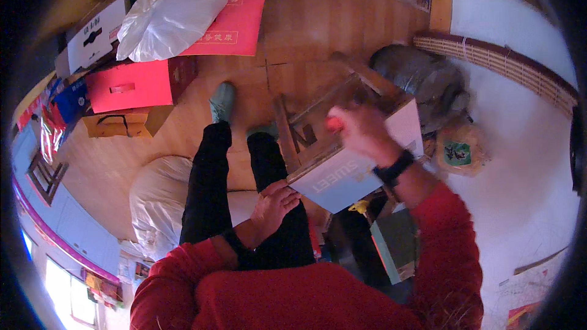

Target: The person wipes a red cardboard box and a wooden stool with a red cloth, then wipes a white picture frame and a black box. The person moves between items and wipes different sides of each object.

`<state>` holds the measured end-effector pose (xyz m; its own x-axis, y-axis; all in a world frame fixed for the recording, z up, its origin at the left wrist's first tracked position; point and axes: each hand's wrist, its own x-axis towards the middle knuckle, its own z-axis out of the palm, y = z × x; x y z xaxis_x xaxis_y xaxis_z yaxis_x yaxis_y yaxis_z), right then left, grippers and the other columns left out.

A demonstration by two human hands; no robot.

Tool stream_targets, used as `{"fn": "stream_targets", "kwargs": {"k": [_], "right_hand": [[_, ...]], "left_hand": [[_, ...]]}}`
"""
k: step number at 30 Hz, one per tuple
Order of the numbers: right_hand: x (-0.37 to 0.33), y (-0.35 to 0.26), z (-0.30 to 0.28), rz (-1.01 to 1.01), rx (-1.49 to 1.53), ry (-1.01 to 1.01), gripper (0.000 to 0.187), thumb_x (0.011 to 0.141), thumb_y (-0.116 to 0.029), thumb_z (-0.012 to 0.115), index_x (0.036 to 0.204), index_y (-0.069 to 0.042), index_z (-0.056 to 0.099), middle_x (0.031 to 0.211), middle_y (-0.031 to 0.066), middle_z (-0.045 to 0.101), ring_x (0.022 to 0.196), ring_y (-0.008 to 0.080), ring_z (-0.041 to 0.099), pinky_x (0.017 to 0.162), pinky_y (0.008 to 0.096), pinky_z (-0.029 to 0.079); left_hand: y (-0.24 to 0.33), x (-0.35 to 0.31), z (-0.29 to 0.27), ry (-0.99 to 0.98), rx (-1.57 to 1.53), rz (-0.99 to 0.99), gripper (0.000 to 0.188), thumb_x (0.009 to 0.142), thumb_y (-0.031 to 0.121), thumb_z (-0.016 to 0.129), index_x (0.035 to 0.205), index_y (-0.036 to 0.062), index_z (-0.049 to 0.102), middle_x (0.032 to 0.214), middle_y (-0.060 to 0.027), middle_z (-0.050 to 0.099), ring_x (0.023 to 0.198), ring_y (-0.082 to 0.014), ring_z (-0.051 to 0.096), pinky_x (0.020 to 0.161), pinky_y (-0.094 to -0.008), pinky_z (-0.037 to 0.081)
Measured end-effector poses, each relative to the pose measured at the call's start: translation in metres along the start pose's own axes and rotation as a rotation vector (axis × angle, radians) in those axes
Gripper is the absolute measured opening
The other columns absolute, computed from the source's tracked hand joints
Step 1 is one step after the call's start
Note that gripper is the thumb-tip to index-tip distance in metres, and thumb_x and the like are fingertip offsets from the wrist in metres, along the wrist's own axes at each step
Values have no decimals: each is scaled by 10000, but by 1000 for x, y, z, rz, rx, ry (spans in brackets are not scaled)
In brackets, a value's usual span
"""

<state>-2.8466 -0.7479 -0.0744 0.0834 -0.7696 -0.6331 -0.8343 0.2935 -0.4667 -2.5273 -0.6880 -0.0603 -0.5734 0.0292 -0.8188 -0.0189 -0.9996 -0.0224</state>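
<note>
The small wooden table [317, 162] is tipped over right in front of me, with its pale top [333, 188] toward me. My right hand [362, 133] is closed on a small red thing [334, 123] over it, a bit blurry. My left hand [273, 209] touches the table's left corner; I can't tell if it grips. Past my green shoes [222, 102] sits a red box [137, 87].

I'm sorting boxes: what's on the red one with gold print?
A white plastic bag lies on that red box; the surface beneath, and the bag's contents, are hidden.
</note>
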Motion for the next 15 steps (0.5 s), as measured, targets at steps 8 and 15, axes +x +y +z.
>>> {"fn": "stream_targets", "kwargs": {"k": [8,15], "right_hand": [[30,-9,0,11,-56,-273,295,729,-9,672,968,-181,690,919,131,678,937,364,654,766,485,518],[25,9,-17,96,-350,-174,329,729,8,663,984,-198,690,929,98,686,914,345,667,736,458,533]], "left_hand": [[5,3,7,172,-99,-35,391,938,122,667,1281,-11,534,1142,-116,653,1068,-228,642,941,-362,523],[-18,27,-14,145,114,-43,484,890,89,730,1307,-3,502,1094,-120,661,1029,-216,655,908,-343,533]]}}
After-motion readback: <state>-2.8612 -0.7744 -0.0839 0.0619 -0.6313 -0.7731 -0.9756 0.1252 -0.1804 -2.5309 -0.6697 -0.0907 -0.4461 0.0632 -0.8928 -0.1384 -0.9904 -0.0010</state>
